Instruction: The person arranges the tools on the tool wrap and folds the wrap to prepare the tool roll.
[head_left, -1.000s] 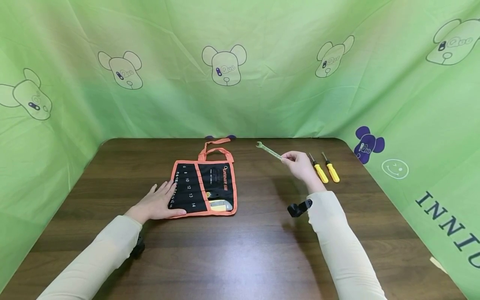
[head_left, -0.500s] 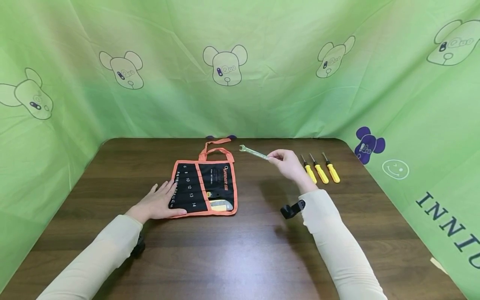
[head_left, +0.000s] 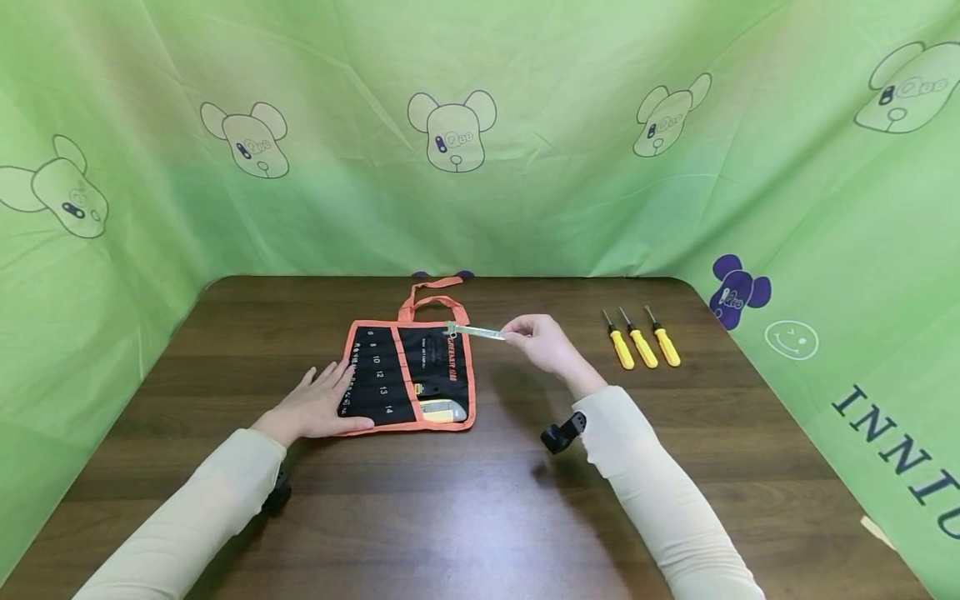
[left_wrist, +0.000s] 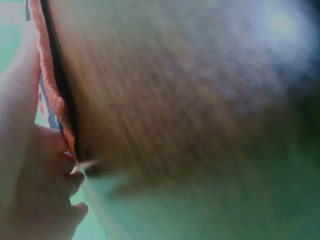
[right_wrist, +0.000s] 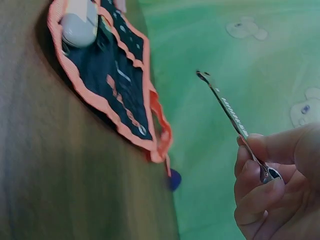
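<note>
A black tool pouch (head_left: 427,358) with orange trim lies flat on the table, its left pockets numbered 6 to 14. My left hand (head_left: 322,406) rests on the pouch's lower left corner with its fingers spread. My right hand (head_left: 540,340) pinches a silver combination wrench (head_left: 480,332) near its ring end. The wrench's open end points left, above the pouch's upper right corner; in the right wrist view the wrench (right_wrist: 227,110) is held up off the table. A yellow and grey utility knife (head_left: 442,410) sits in the pouch's lower right pocket.
Three yellow-handled screwdrivers (head_left: 642,347) lie side by side at the right of the brown wooden table (head_left: 480,517). An orange strap (head_left: 431,302) extends from the pouch's far edge. A green printed cloth (head_left: 547,192) hangs behind and beside the table.
My right hand has carried the wrench leftward from beside the screwdrivers to the pouch, uncovering the leftmost screwdriver. My left hand has stayed on the pouch.
</note>
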